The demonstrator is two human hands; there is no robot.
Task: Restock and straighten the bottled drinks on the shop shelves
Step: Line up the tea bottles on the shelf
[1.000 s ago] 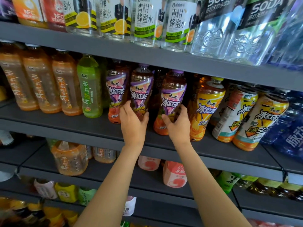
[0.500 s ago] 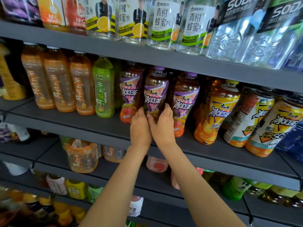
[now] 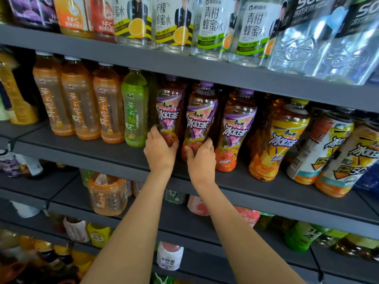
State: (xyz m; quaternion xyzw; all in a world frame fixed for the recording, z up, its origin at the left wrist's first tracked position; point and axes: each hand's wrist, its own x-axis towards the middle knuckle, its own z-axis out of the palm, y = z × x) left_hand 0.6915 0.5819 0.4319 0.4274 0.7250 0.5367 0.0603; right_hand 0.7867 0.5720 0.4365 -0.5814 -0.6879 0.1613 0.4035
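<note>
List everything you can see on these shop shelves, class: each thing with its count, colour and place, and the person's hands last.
Purple-label teas: three, middle shelf centre.
Green bottle: one, left of them.
Orange bottles: three, further left.
Yellow-label teas: three, right, leaning.
Clear bottles: several, top shelf.
Shelf: dark grey.
Left hand: grips the leftmost purple-label tea.
Right hand: grips the middle one.

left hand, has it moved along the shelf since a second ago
Yes. The left hand shifted leftward from the middle purple-labelled iced tea bottle to grip the left purple-labelled bottle beside the green tea bottle.
</note>
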